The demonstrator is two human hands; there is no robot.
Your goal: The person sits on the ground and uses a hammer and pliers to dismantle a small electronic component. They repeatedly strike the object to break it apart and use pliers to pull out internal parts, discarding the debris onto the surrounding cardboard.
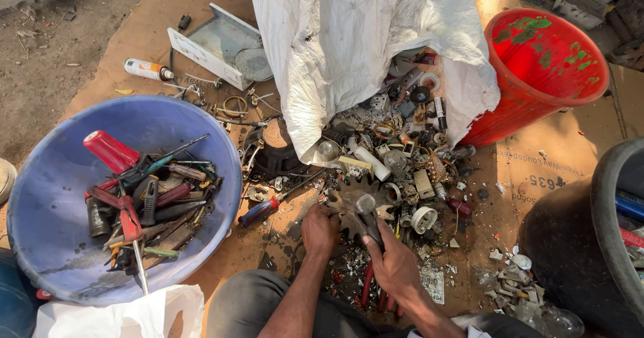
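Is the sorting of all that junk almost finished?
Partly. The big blue plastic basin already holds screwdrivers and pliers. The left hand and right hand grip a rusty toothed metal gear. A large scrap heap beside the white sack looks unsorted.

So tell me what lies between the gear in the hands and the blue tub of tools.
The gear sits in both hands, left hand and right hand. Between it and the blue tub lies a red-and-blue-handled screwdriver on the cardboard, plus small scrap bits. Nothing tall blocks the way.
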